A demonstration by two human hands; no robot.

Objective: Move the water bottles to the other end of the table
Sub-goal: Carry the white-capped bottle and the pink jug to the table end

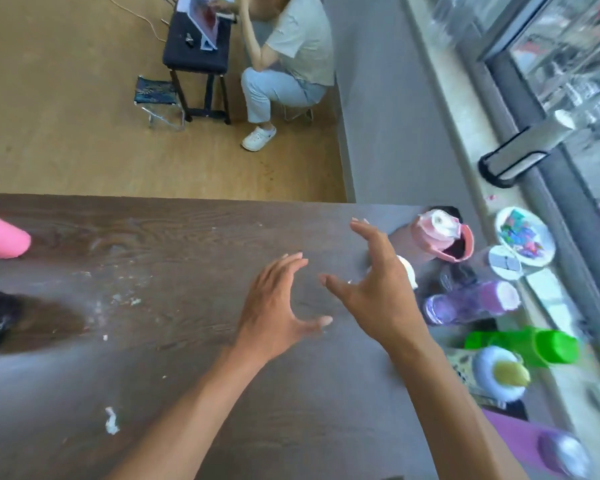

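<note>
Both hands hovered empty over a dark wooden table (187, 358). The left hand (278, 306) and right hand (371, 289) were spread wide with curled fingers, holding nothing. The water bottles clustered along the right end: a pink bottle (437, 237), a purple bottle (471, 303) and a green bottle (523, 344), among others, blurred. At the far left edge, another pink bottle (4, 237) was partly visible. The next grasp would likely go best by reaching right and wrapping one bottle's body firmly, without knocking its close neighbours.

Bright daylight, motion-blurred, warped edges.
</note>
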